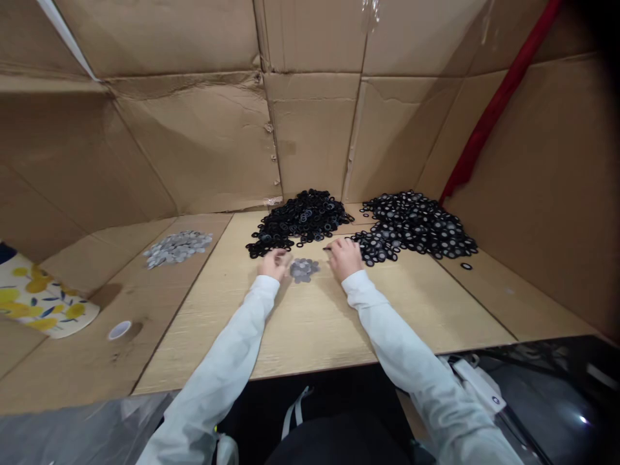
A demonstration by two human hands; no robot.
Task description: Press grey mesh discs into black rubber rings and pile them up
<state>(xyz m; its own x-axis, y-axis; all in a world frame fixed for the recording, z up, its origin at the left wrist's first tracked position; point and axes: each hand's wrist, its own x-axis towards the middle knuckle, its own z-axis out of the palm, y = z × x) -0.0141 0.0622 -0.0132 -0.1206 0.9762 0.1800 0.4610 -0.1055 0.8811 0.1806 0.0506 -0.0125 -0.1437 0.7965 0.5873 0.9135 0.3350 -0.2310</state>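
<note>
My left hand (274, 263) rests low on the tabletop with curled fingers, close to the lower edge of a heap of black rubber rings (300, 223). My right hand (345, 257) lies palm down, its fingertips near a second heap of black rings with grey centres (411, 226). A small dark piece shows at its fingertips, too small to identify. Between my hands lies a small cluster of grey discs (303, 270). Whether either hand holds anything is hidden by the fingers.
A larger pile of grey discs (177, 248) lies on a cardboard sheet (116, 303) left of the light wood table (310, 329). A white tape roll (119, 330) and a yellow floral item (39, 297) lie further left. Cardboard walls surround the area, with a red strap (489, 103) at right.
</note>
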